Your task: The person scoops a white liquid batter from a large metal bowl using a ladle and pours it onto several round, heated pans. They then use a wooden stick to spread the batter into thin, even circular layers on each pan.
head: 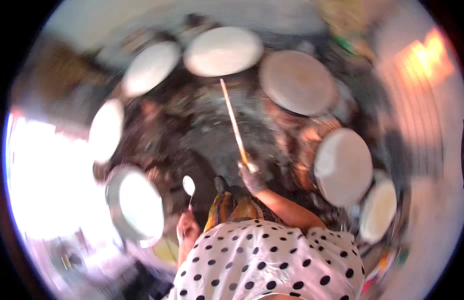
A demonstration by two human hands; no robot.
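Observation:
My right hand (251, 178) is closed around the lower end of a long, thin, light-coloured stick (233, 120), which points away from me. Its tip shows just below a white round disc (223, 51) at the far middle. At the lower left, my left hand (188, 227) grips the handle of a small tool with a round, pale, shiny head (188, 185), perhaps a ladle or spoon. A pale round disc in a wider rim (142, 202) stands to the left of that hand. Blur hides the finer detail.
Several more pale discs curve around me, among them a large one (297, 82) at the far right, one at the right (343, 167) and one at the left (107, 130). Dark, blurred ground (213, 138) lies between them. Bright light fills the left side; a wall runs along the right.

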